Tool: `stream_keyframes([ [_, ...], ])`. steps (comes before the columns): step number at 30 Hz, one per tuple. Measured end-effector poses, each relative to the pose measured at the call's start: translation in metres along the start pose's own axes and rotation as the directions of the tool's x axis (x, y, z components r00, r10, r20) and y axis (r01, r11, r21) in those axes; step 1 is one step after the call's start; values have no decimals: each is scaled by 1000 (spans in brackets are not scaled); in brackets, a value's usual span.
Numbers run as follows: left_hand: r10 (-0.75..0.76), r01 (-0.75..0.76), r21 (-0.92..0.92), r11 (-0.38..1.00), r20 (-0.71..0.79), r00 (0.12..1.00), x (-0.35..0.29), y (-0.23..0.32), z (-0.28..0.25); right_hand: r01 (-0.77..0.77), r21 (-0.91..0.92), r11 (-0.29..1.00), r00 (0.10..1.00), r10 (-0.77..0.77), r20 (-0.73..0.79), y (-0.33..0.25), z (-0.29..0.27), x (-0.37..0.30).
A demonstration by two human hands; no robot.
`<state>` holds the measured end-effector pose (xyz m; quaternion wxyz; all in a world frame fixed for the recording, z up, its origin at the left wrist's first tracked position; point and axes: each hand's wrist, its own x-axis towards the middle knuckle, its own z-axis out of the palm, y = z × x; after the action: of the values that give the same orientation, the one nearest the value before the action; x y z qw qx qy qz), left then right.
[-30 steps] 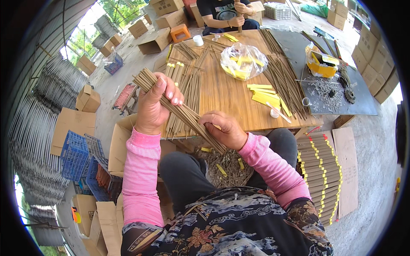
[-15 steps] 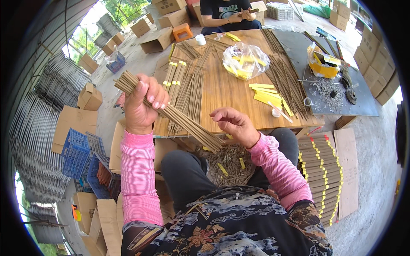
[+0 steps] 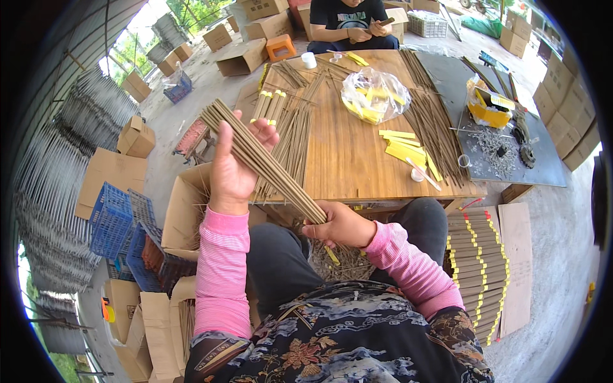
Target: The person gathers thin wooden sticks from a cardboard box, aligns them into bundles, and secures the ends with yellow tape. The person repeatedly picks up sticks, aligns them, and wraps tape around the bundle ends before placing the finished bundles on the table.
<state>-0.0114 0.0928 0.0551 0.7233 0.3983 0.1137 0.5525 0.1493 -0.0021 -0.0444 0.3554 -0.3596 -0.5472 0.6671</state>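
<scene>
I have a thick bundle of thin brown sticks [image 3: 262, 158] held on a slant, upper end to the left, lower end in front of the gap between the seated wearer's dark-clad knees [image 3: 274, 258]. The left grip [image 3: 231, 175], a bare hand, is spread loosely: the bundle crosses its palm between a raised thumb and relaxed fingers. The right grip [image 3: 341, 225] is closed around the lower end. Beyond them, I see a wooden counter [image 3: 345, 169] with loose brown sticks [image 3: 294, 143] and yellow-banded bundles [image 3: 269, 105] at its left, and yellow strips [image 3: 402, 150] near a small white pot [image 3: 418, 173] at its right. A clear plastic bag [image 3: 377, 89] of more yellow strips lies farther back. Across the counter from me sits a co-worker [image 3: 348, 22] in a black T-shirt, both hands around a brown object
</scene>
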Motion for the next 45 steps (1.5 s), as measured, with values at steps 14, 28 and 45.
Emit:
stream_keyframes([
  [14, -211, 217, 111, 970, -70, 975, -42, -30, -39, -187, 441, 878, 960, 68, 272, 18, -1, -20],
  [28, -204, 207, 9, 978, -115, 972, -49, -35, -29, -267, 545, 795, 911, 24, 411, 19, -4, -24],
  [45, -318, 318, -25, 948, -152, 936, -48, -40, -31, -399, 681, 615, 867, 11, 498, 34, -9, -25],
])
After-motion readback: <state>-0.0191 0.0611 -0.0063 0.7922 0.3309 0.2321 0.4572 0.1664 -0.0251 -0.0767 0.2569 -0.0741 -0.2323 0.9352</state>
